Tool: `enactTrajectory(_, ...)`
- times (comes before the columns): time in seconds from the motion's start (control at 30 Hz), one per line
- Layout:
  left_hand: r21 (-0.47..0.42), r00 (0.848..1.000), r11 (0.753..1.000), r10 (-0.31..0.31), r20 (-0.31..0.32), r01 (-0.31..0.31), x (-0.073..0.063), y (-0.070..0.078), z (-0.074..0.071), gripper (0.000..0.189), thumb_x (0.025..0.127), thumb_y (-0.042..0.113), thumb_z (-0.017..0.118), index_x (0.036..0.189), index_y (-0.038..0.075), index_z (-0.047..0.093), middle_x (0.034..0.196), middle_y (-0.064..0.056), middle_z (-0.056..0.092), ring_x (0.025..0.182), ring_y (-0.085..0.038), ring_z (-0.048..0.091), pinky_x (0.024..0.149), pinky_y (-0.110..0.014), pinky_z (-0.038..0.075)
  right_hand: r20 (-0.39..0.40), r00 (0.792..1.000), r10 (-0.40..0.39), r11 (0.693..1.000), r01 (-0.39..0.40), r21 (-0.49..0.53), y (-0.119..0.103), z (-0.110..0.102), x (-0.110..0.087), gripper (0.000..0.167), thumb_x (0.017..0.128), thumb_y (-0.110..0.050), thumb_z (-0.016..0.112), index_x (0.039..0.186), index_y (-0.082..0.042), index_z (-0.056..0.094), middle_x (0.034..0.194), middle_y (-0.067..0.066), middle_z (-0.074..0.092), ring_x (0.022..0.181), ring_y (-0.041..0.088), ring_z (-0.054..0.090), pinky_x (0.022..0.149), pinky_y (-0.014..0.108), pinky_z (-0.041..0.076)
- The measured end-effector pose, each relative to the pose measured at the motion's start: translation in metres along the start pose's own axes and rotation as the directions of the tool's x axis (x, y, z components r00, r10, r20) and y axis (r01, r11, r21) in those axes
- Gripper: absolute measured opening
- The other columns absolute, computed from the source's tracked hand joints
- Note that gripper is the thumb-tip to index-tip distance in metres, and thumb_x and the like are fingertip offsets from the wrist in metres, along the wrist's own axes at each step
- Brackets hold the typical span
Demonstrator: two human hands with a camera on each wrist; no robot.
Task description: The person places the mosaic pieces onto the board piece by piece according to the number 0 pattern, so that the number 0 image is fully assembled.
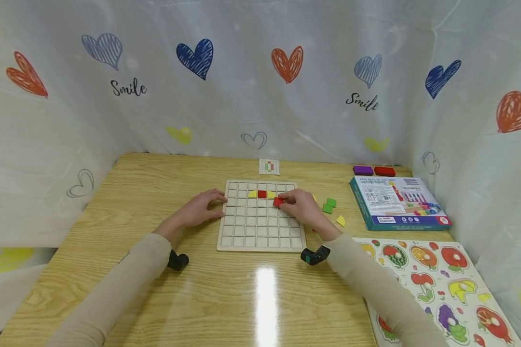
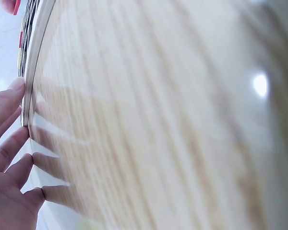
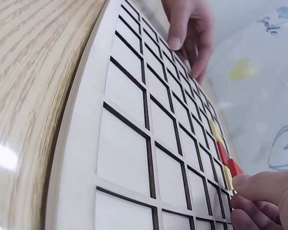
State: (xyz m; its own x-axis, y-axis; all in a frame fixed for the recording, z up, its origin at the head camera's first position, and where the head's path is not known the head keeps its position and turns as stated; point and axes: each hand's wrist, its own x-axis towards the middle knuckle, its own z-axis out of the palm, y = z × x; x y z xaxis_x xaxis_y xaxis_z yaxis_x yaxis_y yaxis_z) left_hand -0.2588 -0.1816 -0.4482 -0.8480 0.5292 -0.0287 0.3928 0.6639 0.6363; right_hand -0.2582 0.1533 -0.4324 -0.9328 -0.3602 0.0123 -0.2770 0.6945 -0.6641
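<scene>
**Glossy wood-grain table (image 1: 208, 299), with a red square tile (image 1: 278, 202) pinched at a pale wooden grid board (image 1: 245, 219)**

Nearest us, a bright streak of light reflects off the tabletop. Two beige sleeves (image 1: 128, 282) reach forward over it, a black wrist device (image 1: 179, 261) showing by the left cuff and a black-and-green wrist device (image 1: 315, 255) by the right. Off to the right we see a white fruit-picture board (image 1: 471, 308), partly covered by the right forearm.

Farther on sits the grid board, between the hands. The left hand (image 1: 199, 207) has its fingers loosely spread, fingertips touching the board's left edge, and grips nothing. The right hand (image 1: 305, 207) pinches the red tile between thumb and fingers, just beside the right end of a short row in the board's upper part: a curved yellow piece (image 1: 253, 194), a red square piece (image 1: 262, 194) and a second curved yellow piece (image 1: 271, 194). We cannot tell whether the held tile touches the board.

Right of the board lie two green square tiles (image 1: 331, 202) and a yellow quarter-round piece (image 1: 340, 220). Past them we find a teal printed box (image 1: 399, 200), then a purple block (image 1: 363, 170) and a red block (image 1: 384, 171). Beyond the board rests a small white pattern card (image 1: 269, 166), and behind everything hangs a white heart-printed sheet (image 1: 230, 106) reading "Smile" twice.
</scene>
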Motion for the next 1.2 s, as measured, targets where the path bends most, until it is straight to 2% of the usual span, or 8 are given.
enactTrajectory(0.2,0.0,1.0,1.0,-0.012,0.006,0.012,0.001,0.001,0.0,0.043,0.095,0.02,0.067,0.133,0.003,0.058,0.15,-0.019,0.039,0.145,-0.04,0.02,0.116,-0.058,0.017,-0.025,0.997,-0.07,0.995,0.069,-0.066,-0.001,0.01,0.007,0.032,0.093,-0.012,0.067,0.123,-0.003,0.068,0.117,0.015,0.064,0.106,0.028,0.058,0.088,0.042,0.05)
enactTrajectory(0.47,0.0,1.0,1.0,-0.014,0.005,0.014,0.002,0.0,0.0,0.043,0.095,0.021,0.067,0.133,0.003,0.058,0.151,-0.018,0.039,0.145,-0.04,0.019,0.116,-0.058,0.017,-0.033,0.996,-0.081,0.992,0.078,-0.096,0.0,0.015,0.01,0.031,0.093,-0.011,0.067,0.123,-0.003,0.068,0.111,0.013,0.062,0.094,0.024,0.057,0.078,0.036,0.049)
enactTrajectory(0.77,-0.003,1.0,1.0,-0.009,-0.003,0.009,0.001,0.0,0.0,0.043,0.094,0.02,0.068,0.132,0.003,0.058,0.15,-0.019,0.04,0.145,-0.04,0.02,0.116,-0.058,0.016,-0.029,0.997,-0.072,0.99,0.068,-0.126,-0.003,0.017,0.011,0.028,0.094,-0.01,0.065,0.121,-0.004,0.069,0.112,0.013,0.063,0.094,0.024,0.057,0.08,0.038,0.049)
enactTrajectory(0.93,-0.011,1.0,1.0,-0.017,0.005,0.017,0.001,0.001,-0.001,0.043,0.094,0.021,0.067,0.132,0.003,0.058,0.151,-0.019,0.039,0.145,-0.039,0.019,0.116,-0.058,0.017,-0.034,0.995,-0.09,0.989,0.085,-0.124,-0.002,0.019,0.012,0.026,0.093,-0.009,0.066,0.118,-0.004,0.071,0.11,0.012,0.063,0.093,0.024,0.058,0.08,0.037,0.05)
enactTrajectory(1.2,-0.013,1.0,1.0,-0.017,0.01,0.017,0.0,0.002,-0.001,0.043,0.094,0.021,0.067,0.132,0.003,0.058,0.15,-0.018,0.039,0.145,-0.039,0.019,0.116,-0.058,0.017,-0.047,0.992,-0.117,0.986,0.11,-0.127,0.001,0.021,0.012,0.024,0.093,-0.01,0.067,0.116,-0.004,0.072,0.112,0.013,0.063,0.099,0.027,0.059,0.084,0.041,0.05)
